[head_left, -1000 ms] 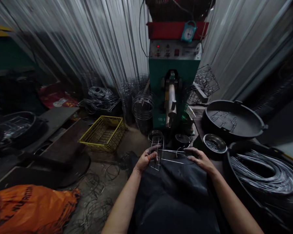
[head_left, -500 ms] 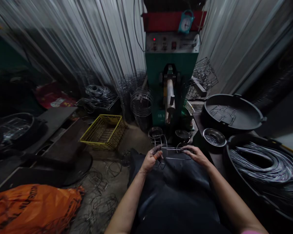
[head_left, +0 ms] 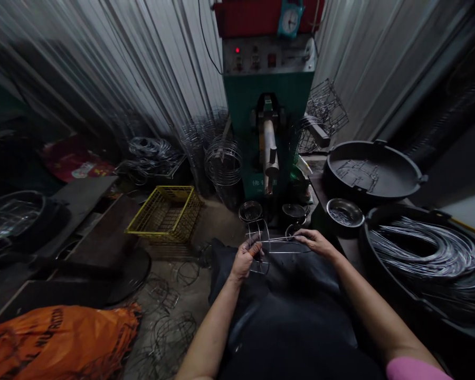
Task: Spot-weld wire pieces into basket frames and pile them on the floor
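Above the dark apron point(head_left: 288, 306) on my lap, a wire frame point(head_left: 281, 252) of thin bright rods and curved hoops spans both hands. My left hand point(head_left: 245, 259) is closed around its left part, with something orange at the thumb. My right hand point(head_left: 313, 241) pinches the frame's right end between thumb and fingers. Just beyond the hands stands a green machine point(head_left: 237, 116) with a grey cylindrical arm point(head_left: 269, 148) pointing down towards me. Two small metal bowls, a left one point(head_left: 250, 211) and a right one point(head_left: 294, 211), sit below that arm.
A yellow wire basket point(head_left: 164, 232) stands on the floor at left, near an orange sack point(head_left: 63, 338). On the right are a large black pan point(head_left: 399, 177), a small steel bowl point(head_left: 344, 214) and a black tub point(head_left: 366, 232) of wire rings. Loose wire point(head_left: 172, 332) litters the floor.
The view has shifted slightly, so the machine sits higher and further left. The wire frame has turned a little between my hands, and both hands keep hold of it.
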### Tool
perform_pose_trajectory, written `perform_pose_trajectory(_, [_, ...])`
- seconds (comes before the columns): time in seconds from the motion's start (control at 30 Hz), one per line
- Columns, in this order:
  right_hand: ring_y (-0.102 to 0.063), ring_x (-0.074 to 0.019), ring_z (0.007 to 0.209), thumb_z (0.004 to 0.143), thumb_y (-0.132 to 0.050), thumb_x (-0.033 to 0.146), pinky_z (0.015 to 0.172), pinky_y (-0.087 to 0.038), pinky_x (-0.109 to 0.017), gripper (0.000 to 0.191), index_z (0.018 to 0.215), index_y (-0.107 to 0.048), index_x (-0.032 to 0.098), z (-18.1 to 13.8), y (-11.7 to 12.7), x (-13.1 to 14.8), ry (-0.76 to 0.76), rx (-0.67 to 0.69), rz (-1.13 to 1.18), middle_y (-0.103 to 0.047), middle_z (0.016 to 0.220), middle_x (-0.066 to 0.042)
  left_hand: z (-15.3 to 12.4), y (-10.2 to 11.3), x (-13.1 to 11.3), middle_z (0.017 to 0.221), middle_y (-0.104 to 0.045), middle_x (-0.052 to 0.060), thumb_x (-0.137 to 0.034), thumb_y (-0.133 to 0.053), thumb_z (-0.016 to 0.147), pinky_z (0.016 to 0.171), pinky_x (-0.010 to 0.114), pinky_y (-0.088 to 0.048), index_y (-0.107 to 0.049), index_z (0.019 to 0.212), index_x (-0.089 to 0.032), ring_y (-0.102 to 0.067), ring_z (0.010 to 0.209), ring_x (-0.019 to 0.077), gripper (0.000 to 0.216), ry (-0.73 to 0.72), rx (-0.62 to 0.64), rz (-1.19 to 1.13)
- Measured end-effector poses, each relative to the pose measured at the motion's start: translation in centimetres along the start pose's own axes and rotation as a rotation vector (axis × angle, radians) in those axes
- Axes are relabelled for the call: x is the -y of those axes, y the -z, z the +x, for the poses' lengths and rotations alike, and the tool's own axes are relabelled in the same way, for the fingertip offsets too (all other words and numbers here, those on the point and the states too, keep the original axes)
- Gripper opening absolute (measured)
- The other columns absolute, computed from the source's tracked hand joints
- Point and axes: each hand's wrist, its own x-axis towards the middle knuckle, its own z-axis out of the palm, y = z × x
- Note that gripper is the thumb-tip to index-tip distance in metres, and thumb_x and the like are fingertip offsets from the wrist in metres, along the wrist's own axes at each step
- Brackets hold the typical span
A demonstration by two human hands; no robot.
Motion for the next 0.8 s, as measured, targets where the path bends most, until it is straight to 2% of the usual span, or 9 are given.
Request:
perform_pose_trajectory(0.07, [-0.055,-0.016,0.069,0.072,-0.057,0.047,0.066,-0.043,-0.027,0.034,0.083,-0.062,0.016,-0.3,1.2,1.5,-0.036,0.091,0.099,-0.06,0.073,-0.002,0.1,1.2,-1.9,0.053,-0.055,-0.002,-0.038,-0.069,0.062,0.044,0.019,-0.037,-0.054,0.109,-0.012,-0.046,0.044,0.007,0.056,0.017,0.031,-0.015])
perform_pose_trajectory(0.17, [-0.052,-0.0129,0.057,0.06,-0.066,0.053,0.054,-0.041,-0.024,0.05,0.089,-0.061,0.013,-1.1,2.7,3.7,-0.065,0.323,0.328,-0.059,0.067,-0.003,0.4,3.0,-4.6,0.051,-0.051,-0.005,-0.038,-0.069,0.062,0.036,0.015,-0.032,-0.057,0.099,-0.013,-0.042,0.038,0.0047,0.047,0.062,0.043,-0.112])
perform_pose_trajectory(0.23, [-0.052,-0.0132,0.057,0.05,-0.072,0.053,0.051,-0.04,-0.023,0.059,0.09,-0.061,0.012,-1.7,3.0,4.7,-0.063,0.465,0.433,-0.059,0.068,-0.004,0.6,3.9,-5.6,0.047,-0.047,-0.006,-0.036,-0.068,0.064,0.032,0.013,-0.029,-0.058,0.086,-0.013,-0.037,0.034,0.003,0.033,0.131,0.052,-0.187])
perform_pose_trajectory(0.3, [-0.053,-0.0137,0.058,0.046,-0.077,0.048,0.05,-0.04,-0.023,0.056,0.087,-0.062,0.012,-2.2,2.6,5.5,-0.061,0.529,0.461,-0.06,0.068,-0.004,1.0,4.4,-5.7,0.045,-0.044,-0.006,-0.033,-0.065,0.068,0.032,0.013,-0.029,-0.055,0.072,-0.012,-0.034,0.032,0.0021,0.024,0.213,0.039,-0.225])
perform_pose_trajectory(0.4, [-0.049,-0.0109,0.052,0.052,-0.076,0.038,0.045,-0.037,-0.02,0.044,0.085,-0.062,0.013,-2.7,1.1,6.3,-0.087,0.443,0.489,-0.057,0.064,-0.002,1.8,4.8,-4.7,0.045,-0.044,-0.005,-0.033,-0.057,0.076,0.033,0.014,-0.032,-0.054,0.068,-0.011,-0.035,0.032,0.0025,0.024,0.276,-0.018,-0.245])
perform_pose_trajectory(0.5, [-0.035,-0.0052,0.04,0.06,-0.071,0.035,0.036,-0.026,-0.016,0.036,0.086,-0.059,0.014,-2.6,-0.6,7.2,-0.123,0.238,0.634,-0.046,0.052,0.004,2.5,5.0,-3.0,0.049,-0.05,-0.002,-0.036,-0.047,0.082,0.039,0.019,-0.041,-0.058,0.081,-0.008,-0.042,0.034,0.0055,0.029,0.335,-0.003,-0.255])
perform_pose_trajectory(0.57, [-0.026,-0.0034,0.037,0.064,-0.067,0.034,0.034,-0.018,-0.015,0.029,0.082,-0.057,0.014,-2.1,-1.5,7.7,-0.138,0.115,0.762,-0.037,0.048,0.006,2.9,5.1,-1.8,0.053,-0.056,0.002,-0.039,-0.044,0.083,0.048,0.025,-0.047,-0.058,0.083,-0.007,-0.051,0.04,0.01,0.035,0.383,0.025,-0.271])
perform_pose_trajectory(0.67, [-0.022,-0.0036,0.038,0.066,-0.066,0.033,0.032,-0.015,-0.013,0.024,0.078,-0.054,0.016,-0.8,-2.1,7.9,-0.205,-0.002,0.933,-0.03,0.046,0.008,2.7,5.0,-0.4,0.067,-0.062,0.008,-0.047,-0.045,0.08,0.061,0.032,-0.05,-0.057,0.086,-0.009,-0.061,0.061,0.0171,0.04,0.397,0.082,-0.346])
perform_pose_trajectory(0.8, [-0.023,-0.0033,0.039,0.064,-0.068,0.029,0.029,-0.016,-0.01,0.024,0.076,-0.052,0.016,1.1,-1.9,7.5,-0.284,-0.04,1.131,-0.03,0.049,0.008,1.5,4.6,1.2,0.097,-0.06,0.011,-0.045,-0.051,0.077,0.071,0.04,-0.049,-0.052,0.105,-0.017,-0.057,0.093,0.0225,0.04,0.355,0.096,-0.376])
